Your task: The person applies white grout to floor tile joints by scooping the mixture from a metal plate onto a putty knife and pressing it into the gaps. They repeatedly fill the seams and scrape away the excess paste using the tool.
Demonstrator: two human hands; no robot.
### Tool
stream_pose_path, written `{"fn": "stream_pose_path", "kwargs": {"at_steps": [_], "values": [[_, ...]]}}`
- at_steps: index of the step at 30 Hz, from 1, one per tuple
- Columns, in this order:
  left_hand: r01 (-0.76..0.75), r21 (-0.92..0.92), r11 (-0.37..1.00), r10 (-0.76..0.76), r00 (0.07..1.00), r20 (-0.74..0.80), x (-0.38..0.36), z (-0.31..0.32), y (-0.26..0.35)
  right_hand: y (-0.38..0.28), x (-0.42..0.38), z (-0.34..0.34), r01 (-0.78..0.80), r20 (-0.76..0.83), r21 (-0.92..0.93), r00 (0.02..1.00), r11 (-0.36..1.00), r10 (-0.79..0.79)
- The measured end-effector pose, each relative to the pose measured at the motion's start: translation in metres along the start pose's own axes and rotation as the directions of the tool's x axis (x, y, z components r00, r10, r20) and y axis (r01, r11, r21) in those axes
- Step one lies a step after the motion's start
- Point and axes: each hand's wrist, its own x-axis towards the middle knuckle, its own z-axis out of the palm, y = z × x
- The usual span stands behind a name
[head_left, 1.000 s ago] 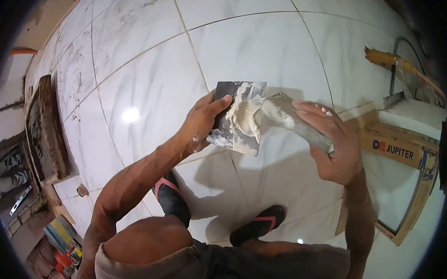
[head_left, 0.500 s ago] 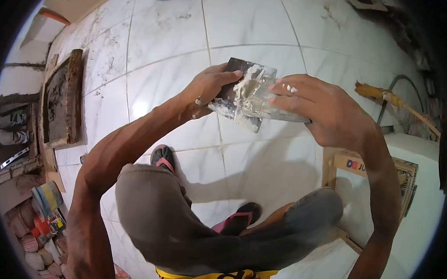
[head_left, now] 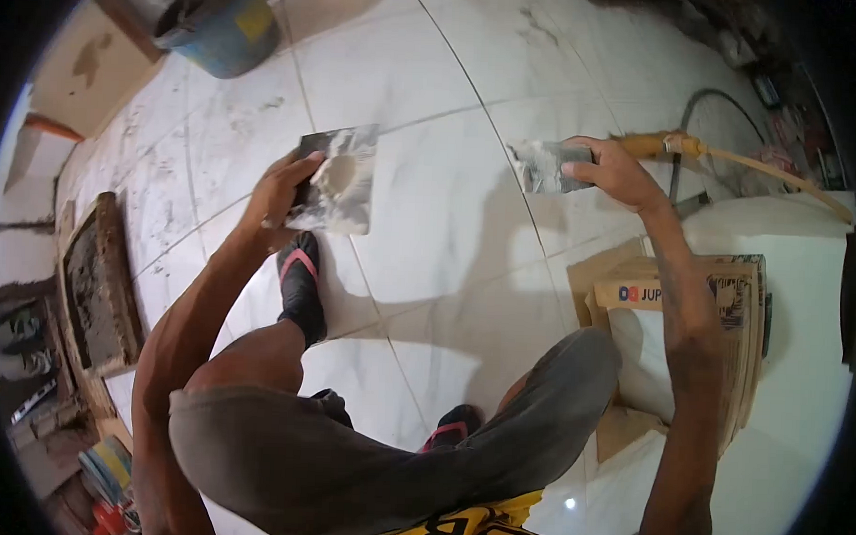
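Observation:
My left hand (head_left: 278, 189) is closed on the dark edge of a flat, square putty spreader (head_left: 358, 208), thumb on top. A mound of pale putty (head_left: 337, 177) lies on its face, with smears out to the far edge. Well apart, over to the right, my right hand (head_left: 622, 176) grips a smaller rectangular putty spreader (head_left: 543, 166) by its dark end. White putty streaks its blade, thickest at the left edge. Both tools are held above the tiled floor (head_left: 439, 230).
A blue-grey bucket (head_left: 231, 36) stands at the upper left. On the left lies a wood-framed mortar tray (head_left: 104, 289). An open cardboard box (head_left: 604, 294) is beside my right knee, and a yellow-brown brush-like thing with a long handle (head_left: 752, 168) lies beyond my right hand.
The two spreaders were pressed together in front of me; now they are apart. My left hand has moved left and my right hand slightly right. The view has shifted, showing more of the bucket.

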Motion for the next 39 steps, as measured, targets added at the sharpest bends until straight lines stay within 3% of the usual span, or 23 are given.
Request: {"fn": "stream_pose_path", "kwargs": {"at_steps": [2,5,8,10,12,15,18,19,22,23,26,29,32,35,38,39], "values": [[0.027,0.081,0.996,-0.029,0.999,0.025,0.018,-0.022,-0.016,0.041,0.012,0.008,-0.111,-0.14,-0.054,0.985,0.992,0.103],[0.066,0.113,0.991,-0.063,0.998,-0.029,0.031,-0.051,-0.043,0.102,0.025,0.03,-0.346,-0.351,-0.445,0.916,0.826,0.195],[0.089,0.054,0.995,-0.084,0.991,-0.101,0.028,-0.089,-0.069,0.14,0.024,0.069,-0.387,-0.456,-0.559,0.882,0.734,0.117],[0.102,-0.001,0.995,-0.1,0.971,-0.215,0.019,-0.105,-0.079,0.149,0.022,0.092,-0.434,-0.483,-0.646,0.87,0.628,0.104],[0.128,-0.002,0.992,-0.127,0.976,-0.18,0.014,-0.137,-0.095,0.167,0.021,0.113,-0.494,-0.501,-0.701,0.855,0.514,0.138],[0.11,-0.052,0.993,-0.12,0.956,-0.268,0.006,-0.151,-0.106,0.194,0.019,0.148,-0.424,-0.41,-0.869,0.906,0.254,0.108],[0.097,-0.05,0.994,-0.108,0.944,-0.311,0.003,-0.148,-0.101,0.214,0.024,0.198,-0.428,-0.411,-0.893,0.901,0.139,0.138],[0.085,-0.04,0.996,-0.094,0.942,-0.322,0.003,-0.145,-0.098,0.208,0.026,0.199,-0.481,-0.436,-0.844,0.873,0.237,0.217],[0.086,-0.022,0.996,-0.088,0.955,-0.284,-0.002,-0.15,-0.096,0.169,0.018,0.146,-0.459,-0.321,-0.544,0.887,0.702,0.332],[0.085,-0.013,0.996,-0.086,0.963,-0.257,-0.001,-0.149,-0.097,0.148,0.017,0.131,-0.599,-0.357,-0.49,0.8,0.633,0.482],[0.058,-0.066,0.996,-0.073,0.965,-0.251,0.0,-0.143,-0.098,0.186,-0.002,0.104,-0.527,-0.519,-0.68,0.837,0.51,0.173],[0.067,-0.049,0.997,-0.078,0.957,-0.279,-0.004,-0.138,-0.097,0.197,-0.007,0.123,-0.419,-0.351,-0.836,0.904,0.354,0.242],[0.05,-0.07,0.996,-0.067,0.959,-0.275,-0.009,-0.132,-0.099,0.177,0.001,0.182,-0.406,-0.349,-0.881,0.904,0.243,0.246],[0.045,-0.126,0.991,-0.078,0.96,-0.269,-0.007,-0.15,-0.113,0.213,-0.006,0.168,-0.414,-0.343,-0.795,0.91,0.443,0.233],[0.05,-0.132,0.99,-0.087,0.954,-0.288,-0.008,-0.14,-0.104,0.181,-0.015,0.121,-0.503,-0.428,-0.61,0.86,0.612,0.279],[0.037,-0.135,0.99,-0.074,0.957,-0.28,-0.007,-0.139,-0.103,0.189,-0.02,0.109,-0.537,-0.444,-0.624,0.842,0.568,0.307]]}}
